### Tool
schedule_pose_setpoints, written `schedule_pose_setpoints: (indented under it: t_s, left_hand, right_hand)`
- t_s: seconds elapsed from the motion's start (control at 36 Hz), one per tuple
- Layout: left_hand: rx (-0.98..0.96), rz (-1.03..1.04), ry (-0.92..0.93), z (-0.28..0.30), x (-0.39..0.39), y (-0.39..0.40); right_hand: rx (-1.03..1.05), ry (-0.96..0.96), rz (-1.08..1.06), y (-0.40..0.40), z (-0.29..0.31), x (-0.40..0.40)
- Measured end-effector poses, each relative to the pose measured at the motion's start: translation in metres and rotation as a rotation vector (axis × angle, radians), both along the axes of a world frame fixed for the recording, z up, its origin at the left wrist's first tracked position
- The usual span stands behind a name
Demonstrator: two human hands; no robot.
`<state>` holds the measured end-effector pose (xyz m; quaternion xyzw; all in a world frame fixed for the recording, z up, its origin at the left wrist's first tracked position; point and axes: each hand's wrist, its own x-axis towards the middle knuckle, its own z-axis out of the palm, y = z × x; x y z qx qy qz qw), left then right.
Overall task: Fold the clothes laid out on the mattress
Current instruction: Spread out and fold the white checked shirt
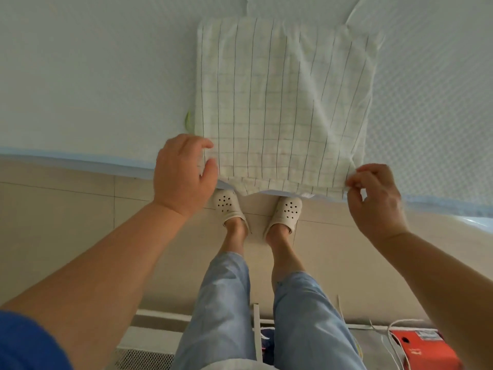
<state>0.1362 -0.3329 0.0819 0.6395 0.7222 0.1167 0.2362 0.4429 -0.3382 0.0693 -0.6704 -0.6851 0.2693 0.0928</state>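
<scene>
Two hands at the near edge of the mattress [80,76], one at each near corner of the garment [280,102]. Garment: white with thin dark check lines, folded into a rough rectangle, lying flat on the mattress, its near hem hanging slightly past the mattress's near edge. Left hand [181,172] sits at the garment's near-left corner, fingers and thumb loosely curled at the cloth's edge; can't tell if that grip actually holds fabric. Right hand [373,198] pinches the near-right corner between thumb and fingertips, cloth lifted a bit there, creases running up from the pinch. Small green tag [189,120] pokes out at the garment's left side. Below the edge: tiled floor [53,209], white perforated clogs [229,206], orange box [426,348] bottom right.
</scene>
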Motion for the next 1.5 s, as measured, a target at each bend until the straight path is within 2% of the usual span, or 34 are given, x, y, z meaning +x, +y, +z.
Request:
schedule_pose_setpoints:
  t_s: [0.08,0.14,0.22,0.33,0.44,0.58,0.67,0.72,0.86,0.94,1.0,1.06,1.11,1.17,1.22,1.31,1.42,1.5]
  left_hand:
    - [0.118,-0.106,-0.096,0.008,0.03,0.047]
    - [0.086,-0.234,-0.128,0.004,0.055,0.084]
    - [-0.035,-0.425,0.044,-0.02,0.083,0.127]
    - [-0.147,-0.561,0.252,-0.061,0.085,0.135]
    - [-0.059,-0.572,0.293,-0.077,0.084,0.124]
    - [0.04,-0.532,0.259,-0.067,0.08,0.127]
    - [-0.015,-0.493,0.289,-0.065,0.069,0.132]
    - [-0.091,-0.509,0.328,-0.069,0.064,0.128]
    - [-0.136,-0.52,0.352,-0.078,0.067,0.126]
    - [-0.127,-0.474,0.324,-0.069,0.062,0.126]
    - [-0.091,-0.421,0.309,-0.061,0.053,0.126]
    - [-0.048,-0.394,0.289,-0.053,0.047,0.131]
    - [-0.025,-0.42,0.275,-0.051,0.051,0.142]
    - [-0.043,-0.448,0.25,-0.053,0.058,0.154]
    - [-0.053,-0.434,0.279,-0.066,0.054,0.16]
    - [-0.091,-0.35,0.314,-0.081,0.034,0.154]
    - [-0.135,-0.293,0.304,-0.082,0.028,0.152]
    - [-0.054,-0.14,0.22,-0.067,0.026,0.155]
  right_hand:
    - [-0.016,-0.004,0.032,-0.003,-0.005,0.001]
    - [-0.028,-0.014,0.016,-0.002,-0.008,0.001]
    - [-0.043,-0.017,0.011,0.001,-0.007,0.001]
    - [-0.014,-0.017,0.005,0.011,0.002,-0.003]
    - [0.007,0.111,-0.205,0.063,0.006,-0.025]
    - [-0.155,0.156,-0.539,0.161,-0.019,-0.053]
    - [-0.09,0.192,-0.616,0.194,-0.034,-0.052]
    - [-0.078,0.153,-0.604,0.202,-0.04,-0.048]
    - [-0.106,-0.041,-0.506,0.209,-0.052,-0.041]
    - [-0.108,-0.041,-0.531,0.214,-0.042,-0.043]
    - [-0.008,-0.018,-0.516,0.211,-0.032,-0.043]
    - [0.181,-0.013,-0.355,0.199,-0.017,-0.056]
    - [0.28,0.026,-0.087,0.186,-0.011,-0.082]
    - [0.18,-0.003,0.146,0.177,-0.017,-0.105]
    - [0.043,-0.169,0.261,0.178,-0.036,-0.108]
    - [-0.054,-0.389,0.213,0.185,-0.06,-0.074]
    - [-0.146,-0.442,0.145,0.182,-0.063,-0.038]
    - [-0.154,-0.389,0.104,0.186,-0.048,-0.028]
